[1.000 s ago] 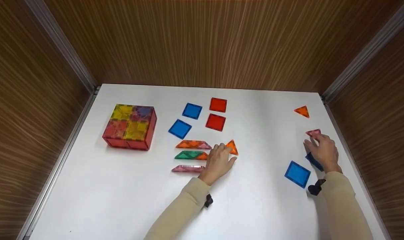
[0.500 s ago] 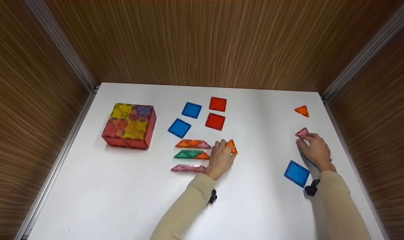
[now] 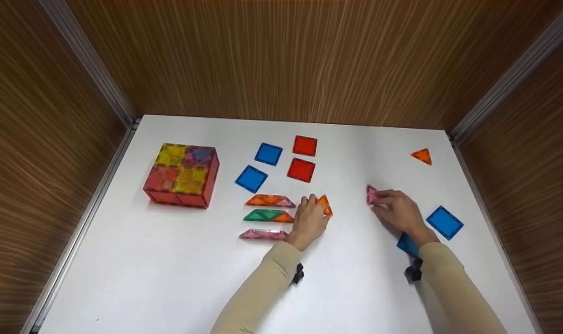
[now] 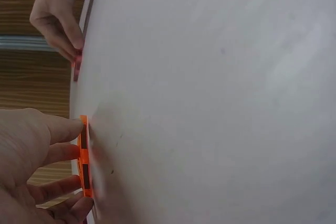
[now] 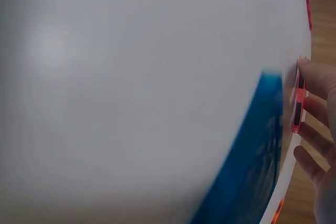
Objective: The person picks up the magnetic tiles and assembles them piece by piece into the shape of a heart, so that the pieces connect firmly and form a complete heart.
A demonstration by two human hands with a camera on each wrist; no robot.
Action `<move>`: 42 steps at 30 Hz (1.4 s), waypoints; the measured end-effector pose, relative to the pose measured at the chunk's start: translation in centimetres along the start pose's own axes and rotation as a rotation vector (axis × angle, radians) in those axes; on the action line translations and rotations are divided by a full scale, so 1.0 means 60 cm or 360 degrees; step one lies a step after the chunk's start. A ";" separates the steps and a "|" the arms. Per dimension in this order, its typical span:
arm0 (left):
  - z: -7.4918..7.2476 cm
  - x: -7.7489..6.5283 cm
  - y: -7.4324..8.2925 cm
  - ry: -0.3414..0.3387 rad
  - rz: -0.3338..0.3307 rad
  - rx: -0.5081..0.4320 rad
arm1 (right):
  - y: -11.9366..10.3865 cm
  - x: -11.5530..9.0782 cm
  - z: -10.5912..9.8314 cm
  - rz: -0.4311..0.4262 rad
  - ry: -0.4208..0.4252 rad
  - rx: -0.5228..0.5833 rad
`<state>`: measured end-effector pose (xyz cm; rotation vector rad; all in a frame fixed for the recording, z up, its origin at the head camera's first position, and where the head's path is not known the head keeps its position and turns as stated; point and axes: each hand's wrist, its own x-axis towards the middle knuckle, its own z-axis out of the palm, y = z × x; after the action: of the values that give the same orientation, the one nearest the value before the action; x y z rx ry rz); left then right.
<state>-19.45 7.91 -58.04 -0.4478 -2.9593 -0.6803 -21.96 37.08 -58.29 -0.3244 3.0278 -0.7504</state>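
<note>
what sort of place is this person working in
Probably a purpose-built booth or workstation: a white tabletop enclosed on three visible sides by wood-grain panels, with metal rails at the corners. Translucent coloured tiles are spread on top.

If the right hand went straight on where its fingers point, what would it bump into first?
Beyond the pink triangle the right hand holds, probably the orange triangle at the left hand, though depth is hard to judge.
</note>
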 end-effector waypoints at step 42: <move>0.004 -0.001 0.010 -0.0173 -0.0012 0.0072 | 0.069 0.055 -0.067 0.0368 0.0079 0.0015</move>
<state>-19.22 8.52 -58.01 -0.4855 -3.0726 -0.6068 -26.26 41.85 -56.50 0.0459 3.0330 -0.7643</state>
